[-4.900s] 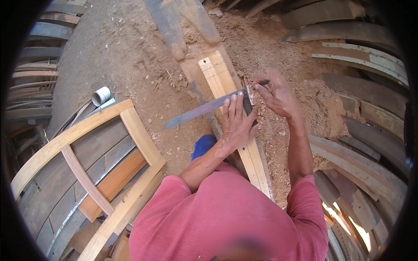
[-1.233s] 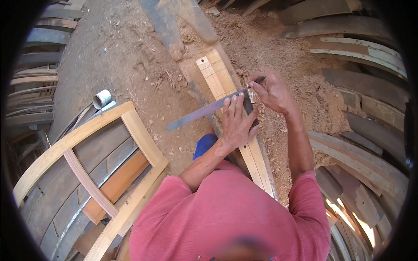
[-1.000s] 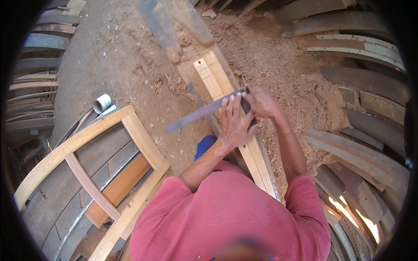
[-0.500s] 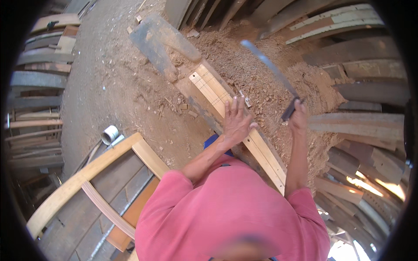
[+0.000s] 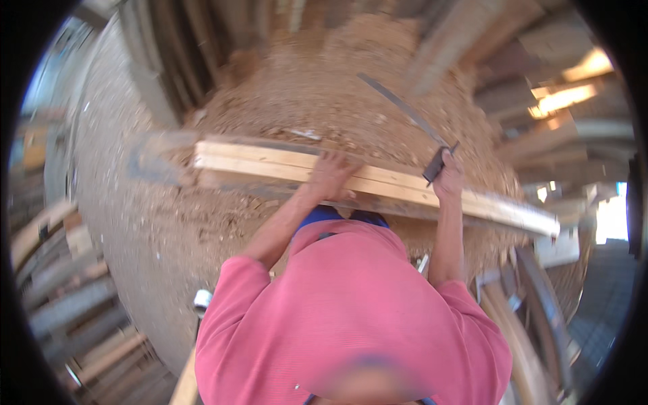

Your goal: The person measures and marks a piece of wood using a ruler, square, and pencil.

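Two pale wooden strips (image 5: 263,159) lie side by side on a longer, darker plank (image 5: 158,169), running crosswise in front of me. My left hand (image 5: 332,175) is over the strips, fingers bent across them toward the far edge and thumb at the near edge, gripping them. Motion blur softens its outline. In my right hand (image 5: 449,181) is a try square (image 5: 403,108), held by its dark stock. Its long metal blade points up and to the left, clear of the wood. The right hand is in front of the strips' right half.
Sawdust and shavings (image 5: 304,101) cover the ground beyond the plank. Timber boards stand at the back left (image 5: 175,54) and are stacked at the left (image 5: 88,304). More curved wooden pieces (image 5: 513,317) lie at the lower right. A white cup-like container (image 5: 202,298) is near my left elbow.
My view has turned, so the strips now run nearly crosswise instead of steeply diagonal. The left hand stays on the strips, and the right hand still holds the try square raised.
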